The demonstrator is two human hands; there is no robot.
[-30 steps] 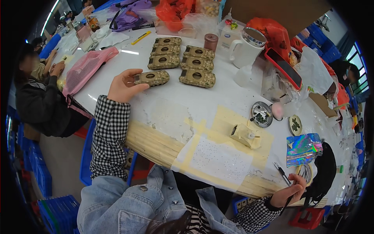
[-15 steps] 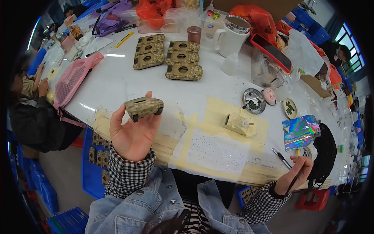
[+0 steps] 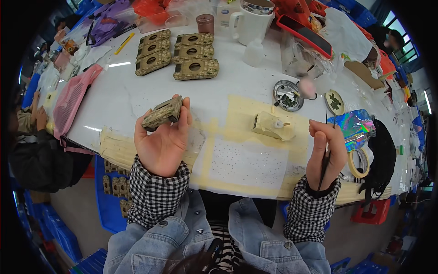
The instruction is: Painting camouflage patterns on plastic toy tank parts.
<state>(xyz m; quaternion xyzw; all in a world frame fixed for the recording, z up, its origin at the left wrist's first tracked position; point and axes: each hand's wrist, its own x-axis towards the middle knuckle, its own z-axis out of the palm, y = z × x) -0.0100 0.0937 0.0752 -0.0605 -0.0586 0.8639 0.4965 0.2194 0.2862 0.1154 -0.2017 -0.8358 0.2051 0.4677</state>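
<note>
My left hand (image 3: 160, 148) is raised over the near edge of the table, fingers closed round a camouflage toy tank hull (image 3: 163, 113) that is tilted up at its right end. Tweezers (image 3: 325, 163) are gripped in my right hand (image 3: 332, 153), their two thin tips apart and pointing away from me, near a small round dish (image 3: 336, 99) of dark green bits. Left of that dish stands a metal tin (image 3: 299, 104) holding similar bits. Between my hands a block wrapped in masking tape (image 3: 273, 126), with a small stick on top, rests on a taped patch.
Several more tank hulls (image 3: 196, 68) stand in two groups farther back. A white mug (image 3: 252, 25), a red-cased phone (image 3: 305, 36) and plastic bags lie beyond. To the right are a tape roll (image 3: 359, 163) and a black cloth item (image 3: 381, 155); a pink mesh bag (image 3: 76, 102) lies left.
My right hand has come up and inward from the table edge, bringing the tweezers' tips toward the dish. The tank hull in my left hand has turned and tilted. The whole view has shifted slightly.
</note>
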